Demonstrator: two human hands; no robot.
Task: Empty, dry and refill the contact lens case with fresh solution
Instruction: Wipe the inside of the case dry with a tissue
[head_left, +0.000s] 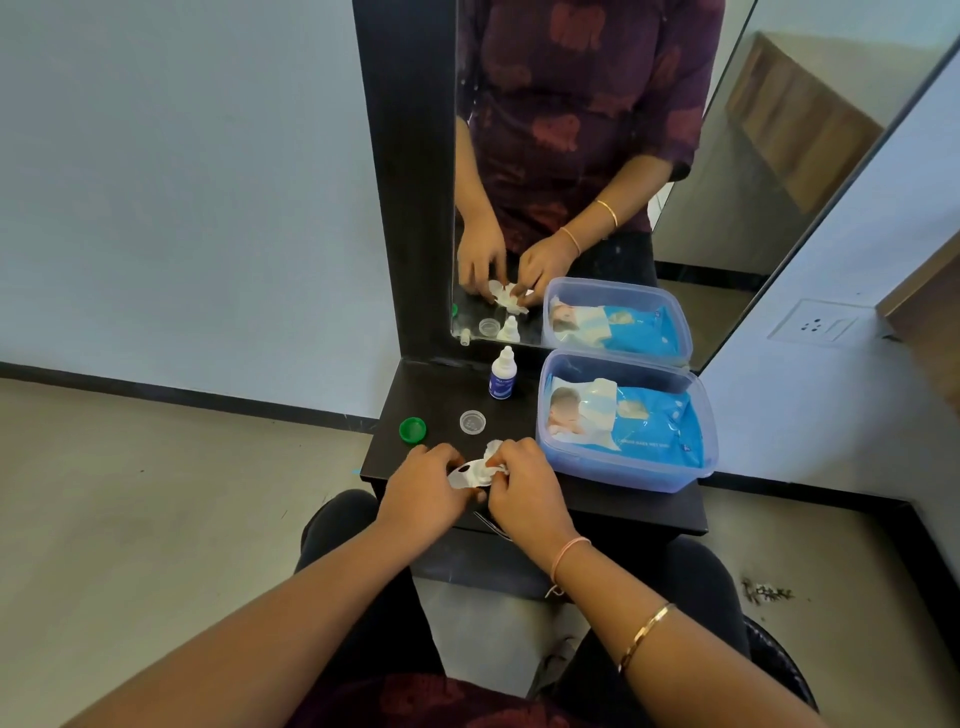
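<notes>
Even soft daylight, strong wide-angle bending at edges, slight blur

1. A pale blue-grey wall (182, 182) runs behind the scene, edged by a black skirting strip (182, 389) at its foot.
2. The floor (130, 519) is light beige and smooth.
3. A black shelf (649, 506) stands against a tall mirror (727, 208) in a dark frame (405, 182).
4. A white wall socket (821, 323) sits on the right wall.
5. The mirror reflects a wooden panel (795, 124).
6. The light is soft and even.
</notes>
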